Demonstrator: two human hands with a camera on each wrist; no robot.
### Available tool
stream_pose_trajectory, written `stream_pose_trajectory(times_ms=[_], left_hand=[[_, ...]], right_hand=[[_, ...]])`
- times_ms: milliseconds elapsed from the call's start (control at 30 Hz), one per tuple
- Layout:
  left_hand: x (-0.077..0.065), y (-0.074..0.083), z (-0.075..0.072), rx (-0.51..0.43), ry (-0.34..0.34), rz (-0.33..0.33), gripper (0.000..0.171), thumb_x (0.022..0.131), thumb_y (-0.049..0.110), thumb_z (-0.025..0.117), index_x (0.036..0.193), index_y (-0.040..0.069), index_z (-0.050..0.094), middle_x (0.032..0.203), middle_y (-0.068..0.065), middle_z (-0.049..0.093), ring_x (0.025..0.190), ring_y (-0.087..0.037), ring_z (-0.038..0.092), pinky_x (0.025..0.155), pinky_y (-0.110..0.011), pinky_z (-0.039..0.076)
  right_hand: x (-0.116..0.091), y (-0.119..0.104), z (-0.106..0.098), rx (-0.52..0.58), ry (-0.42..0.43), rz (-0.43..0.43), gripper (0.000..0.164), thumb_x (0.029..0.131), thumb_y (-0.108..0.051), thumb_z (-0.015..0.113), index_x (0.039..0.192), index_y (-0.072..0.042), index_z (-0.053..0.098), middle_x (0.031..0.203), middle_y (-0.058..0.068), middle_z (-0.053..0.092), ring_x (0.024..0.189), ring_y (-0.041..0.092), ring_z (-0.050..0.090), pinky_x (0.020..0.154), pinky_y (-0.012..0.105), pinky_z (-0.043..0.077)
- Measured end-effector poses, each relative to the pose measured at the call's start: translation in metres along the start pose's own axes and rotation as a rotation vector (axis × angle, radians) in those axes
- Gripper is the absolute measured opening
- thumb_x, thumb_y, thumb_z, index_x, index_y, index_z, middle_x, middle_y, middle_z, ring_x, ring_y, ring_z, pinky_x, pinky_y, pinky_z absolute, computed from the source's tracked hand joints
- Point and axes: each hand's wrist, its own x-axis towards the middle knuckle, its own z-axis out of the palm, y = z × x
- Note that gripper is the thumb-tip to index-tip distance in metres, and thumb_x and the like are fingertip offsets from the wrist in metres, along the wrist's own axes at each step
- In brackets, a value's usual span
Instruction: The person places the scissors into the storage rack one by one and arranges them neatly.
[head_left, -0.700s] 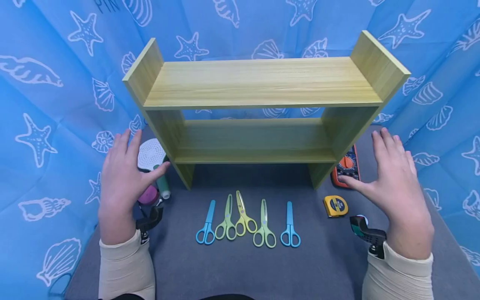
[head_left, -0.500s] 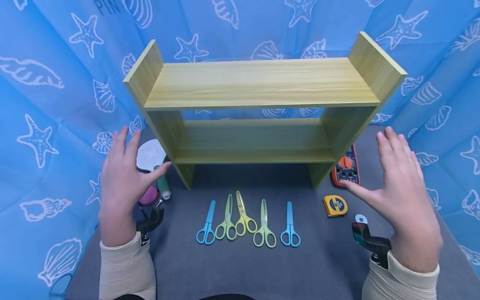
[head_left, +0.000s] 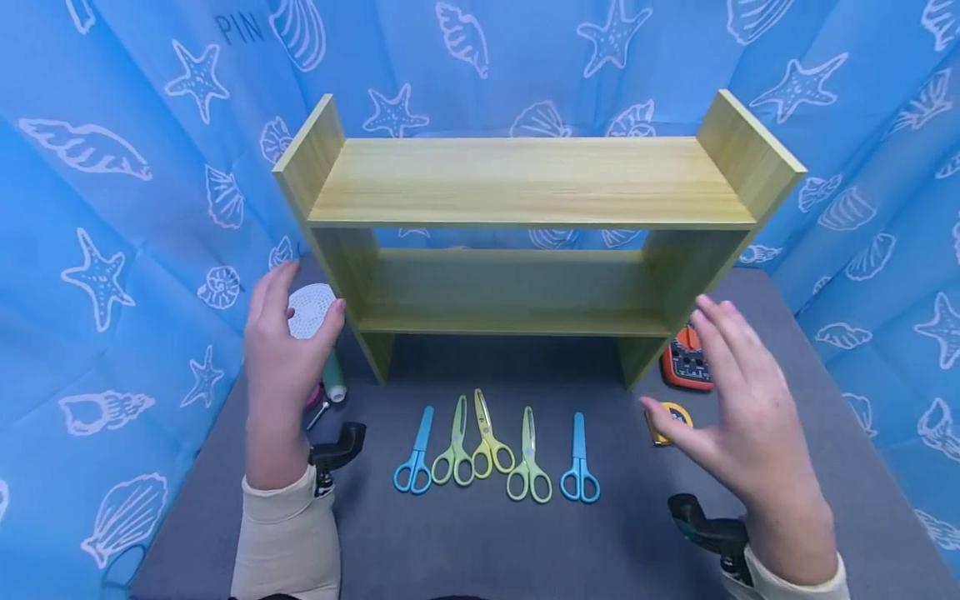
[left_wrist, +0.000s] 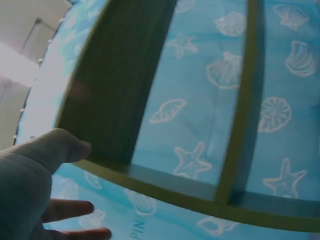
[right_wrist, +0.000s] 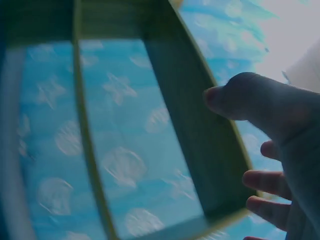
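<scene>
"What are the hands doing?"

"In the head view the left hand (head_left: 287, 354) has its thumb apart from the fingers, in a loose C. The right hand (head_left: 750, 417) has the same shape. They face each other across the shelf (head_left: 517, 179), one near each end."

"Touching it?"

"I can't tell. The left thumb and right fingertips overlap its side boards from above, and both wrist views set a thumb across a side board, but contact is unclear."

"What else do those wrist views add?"

"Separate fingers below each thumb, and the shelf from low down, with the curtain (left_wrist: 187, 160) showing through its back. At the edge comes a pale bright patch (left_wrist: 20, 62) beyond the curtain. The right one is blurred."

"And the head view alone?"

"The grey table (head_left: 487, 550). The shelf stands upright on it, towards the back. In front lies a row of scissors (head_left: 528, 450): blue, green, yellow, green, blue."

"Further out?"

"A white dotted disc (head_left: 309, 308) and a green tube (head_left: 334, 381) by the left hand; a tape measure (head_left: 680, 413), partly behind the right thumb, and an orange-rimmed meter (head_left: 687, 367) beside the shelf."
</scene>
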Motion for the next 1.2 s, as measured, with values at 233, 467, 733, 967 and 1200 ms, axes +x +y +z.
stream_pose_trajectory(times_ms=[233,467,733,967,1200], left_hand=[[-0.002,-0.003,0.014,-0.06,0.035,0.035,0.054,0.091,0.016,0.077,0.139,-0.002,0.059,0.137,-0.017,0.058,0.121,-0.032,0.056,0.091,-0.055,0.051],[0.001,-0.008,0.022,-0.084,0.041,-0.001,0.04,0.092,0.016,0.076,0.128,0.001,0.067,0.122,-0.014,0.067,0.103,-0.029,0.068,0.08,-0.047,0.056],[0.002,-0.011,0.033,-0.023,0.001,0.018,0.023,0.091,0.01,0.076,0.11,-0.003,0.072,0.104,-0.019,0.072,0.089,-0.034,0.073,0.073,-0.047,0.06],[0.0,-0.014,0.043,-0.046,0.035,0.062,0.014,0.094,0.001,0.069,0.104,-0.008,0.068,0.099,-0.024,0.071,0.089,-0.037,0.071,0.074,-0.048,0.059],[0.001,-0.02,0.047,-0.054,0.048,0.11,0.013,0.096,0.001,0.066,0.104,-0.01,0.066,0.097,-0.025,0.071,0.087,-0.037,0.069,0.07,-0.047,0.057]], right_hand=[[-0.014,-0.015,0.022,0.071,-0.022,0.006,0.086,0.094,-0.066,0.057,0.14,0.007,0.057,0.144,0.025,0.055,0.137,0.043,0.047,0.12,0.046,0.028],[-0.035,-0.019,0.036,0.112,-0.074,0.075,0.085,0.093,-0.067,0.058,0.142,0.002,0.057,0.144,0.021,0.056,0.138,0.038,0.047,0.121,0.037,0.025],[-0.064,-0.025,0.06,0.151,-0.208,0.158,0.08,0.095,-0.064,0.056,0.148,-0.004,0.053,0.148,0.015,0.054,0.139,0.036,0.046,0.12,0.028,0.024],[-0.086,-0.028,0.075,0.138,-0.361,0.272,0.071,0.087,-0.037,0.083,0.147,-0.011,0.055,0.136,0.007,0.064,0.119,0.025,0.063,0.098,0.039,0.052],[-0.102,-0.034,0.09,0.047,-0.562,0.537,0.049,0.082,-0.02,0.088,0.126,-0.009,0.072,0.115,0.005,0.071,0.102,0.024,0.068,0.085,0.048,0.057]])
